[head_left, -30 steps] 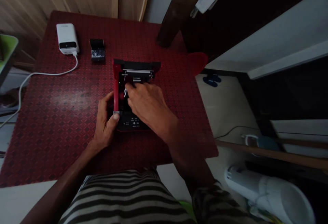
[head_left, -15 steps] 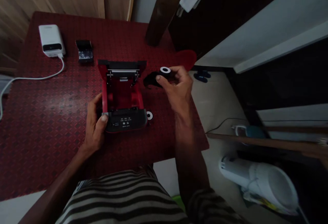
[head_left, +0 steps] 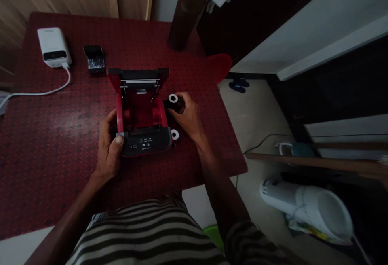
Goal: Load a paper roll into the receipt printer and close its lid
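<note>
A small red and black printer (head_left: 140,115) stands open on the red patterned table (head_left: 60,135), its lid tilted back and its red bay bare. My left hand (head_left: 109,145) grips the printer's left front corner, thumb on the black control panel. My right hand (head_left: 188,115) is closed on a dark roll with a white core (head_left: 173,100), held just right of the printer, low at the table. A second small white ring (head_left: 175,134) lies on the table by the printer's front right corner.
A white power bank (head_left: 53,46) with a white cable (head_left: 36,92) sits at the far left. A small black object (head_left: 94,58) lies beside it. A dark bottle (head_left: 185,10) stands at the back. The table's right edge drops to a floor with a white fan (head_left: 309,212).
My right hand took the dark roll out of the printer's bay, lifted it to the right, then brought it down beside the printer. The left hand kept its hold on the printer.
</note>
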The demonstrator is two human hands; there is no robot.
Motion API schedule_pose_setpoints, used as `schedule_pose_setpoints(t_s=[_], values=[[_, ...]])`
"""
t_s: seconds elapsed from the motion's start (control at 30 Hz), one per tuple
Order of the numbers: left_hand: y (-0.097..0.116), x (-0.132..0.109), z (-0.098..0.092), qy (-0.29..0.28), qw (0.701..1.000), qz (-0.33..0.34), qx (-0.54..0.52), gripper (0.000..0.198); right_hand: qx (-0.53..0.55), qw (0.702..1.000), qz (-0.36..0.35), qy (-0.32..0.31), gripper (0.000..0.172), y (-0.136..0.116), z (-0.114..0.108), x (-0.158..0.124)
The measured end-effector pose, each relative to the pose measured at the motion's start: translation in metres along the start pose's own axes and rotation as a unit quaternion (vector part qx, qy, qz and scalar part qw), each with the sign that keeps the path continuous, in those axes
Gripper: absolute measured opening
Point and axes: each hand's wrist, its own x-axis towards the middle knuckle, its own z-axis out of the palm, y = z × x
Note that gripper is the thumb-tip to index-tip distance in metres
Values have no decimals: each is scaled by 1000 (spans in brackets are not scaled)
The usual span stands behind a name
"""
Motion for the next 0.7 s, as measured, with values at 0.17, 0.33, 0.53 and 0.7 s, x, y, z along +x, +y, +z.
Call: schedule_pose_setpoints(t_s=[0.17, 0.33, 0.53, 0.7], values=[[4, 0, -2, -6, 1000, -7, 13, 76, -3, 999, 35, 17, 42, -3, -30, -40], [3, -2, 0, -1, 1000, -7, 2, 75, 13, 994, 63, -83, 27, -11, -52, -98], [-1, -1, 1, 4, 1000, -14, -13, 78, 32, 996, 38, -70, 39, -13, -21, -108], [3, -1, -1, -8, 1000, -24, -15, 75, 87, 992, 65, -57, 27, -13, -20, -104]])
